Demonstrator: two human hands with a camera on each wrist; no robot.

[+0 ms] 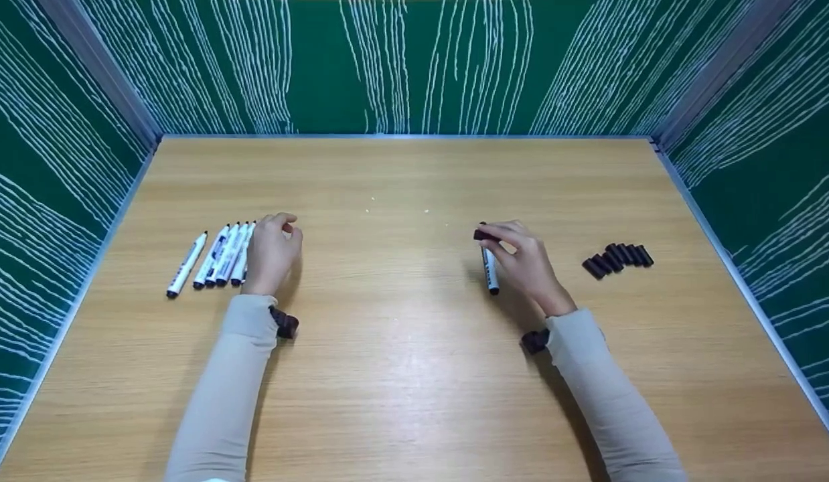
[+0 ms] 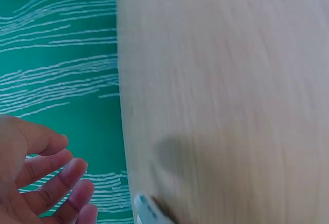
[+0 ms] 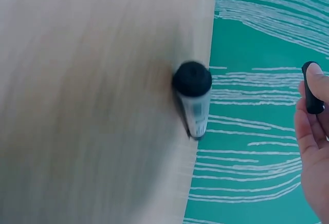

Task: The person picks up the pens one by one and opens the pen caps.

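My right hand [image 1: 525, 264] pinches a black marker cap [image 3: 312, 88] between thumb and fingers, held above the table. Just below it lies a white whiteboard marker [image 1: 489, 268], its black end toward me; that hand does not grip it. In the right wrist view the same marker [image 3: 195, 108] is apart from the fingers. On the left, my left hand [image 1: 272, 254] hovers beside a row of uncapped white markers [image 1: 223, 258], partly covering the rightmost. Its fingers [image 2: 54, 188] are loosely bent, with nothing between them. One more marker [image 1: 187, 266] lies a little apart, farther left.
Several black caps [image 1: 619, 258] lie in a staggered row on the right of the wooden table [image 1: 401, 375]. Small white specks dot the table's middle. Green walls [image 1: 321, 67] with white streaks border the back and both sides.
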